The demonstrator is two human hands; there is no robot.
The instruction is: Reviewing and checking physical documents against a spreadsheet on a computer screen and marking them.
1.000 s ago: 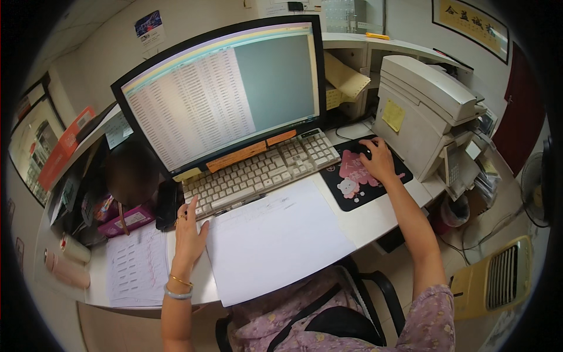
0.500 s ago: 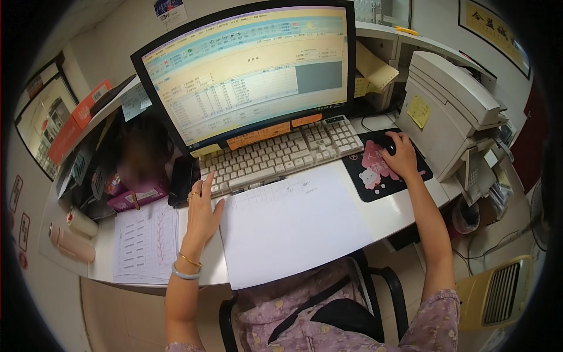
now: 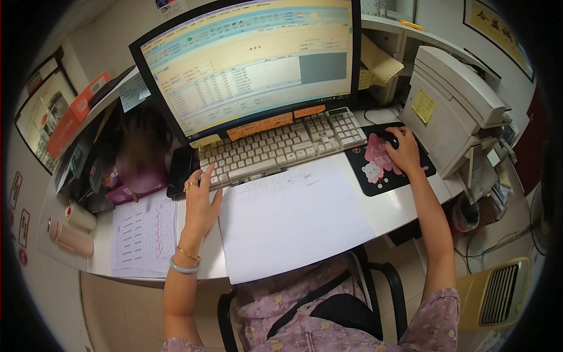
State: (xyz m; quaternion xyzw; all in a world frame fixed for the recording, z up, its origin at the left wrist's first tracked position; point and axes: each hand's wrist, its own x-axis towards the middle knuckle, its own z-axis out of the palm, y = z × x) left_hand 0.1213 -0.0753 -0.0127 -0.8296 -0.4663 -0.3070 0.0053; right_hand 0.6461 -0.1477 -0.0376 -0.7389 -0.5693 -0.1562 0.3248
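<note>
My left hand (image 3: pixel 200 206) rests at the left end of the cream keyboard (image 3: pixel 275 148), its fingers stretched out over the edge keys. Gold rings are on the fingers, and a gold bangle and a pale bangle circle the wrist. On the right, my right hand (image 3: pixel 406 151) curls over a dark computer mouse, which is almost wholly hidden beneath it. Under that lies a black mouse pad (image 3: pixel 384 186) with a pink cartoon bear print. A large white paper sheet (image 3: pixel 293 229) spreads in front of the keyboard, its left edge beside my left hand.
Behind the keyboard stands a big monitor (image 3: pixel 252 73) with orange notes along its lower frame. A bulky grey printer (image 3: pixel 448 111) is at the right. Printed forms (image 3: pixel 141 240), a pink bottle (image 3: pixel 69 237) and a purple box (image 3: pixel 138 186) are at the left. A chair armrest (image 3: pixel 390 287) is below the desk.
The whole view has shifted slightly, with the desk sitting a little higher in it. Both hands keep their places, the left at the keyboard and the right on the mouse.
</note>
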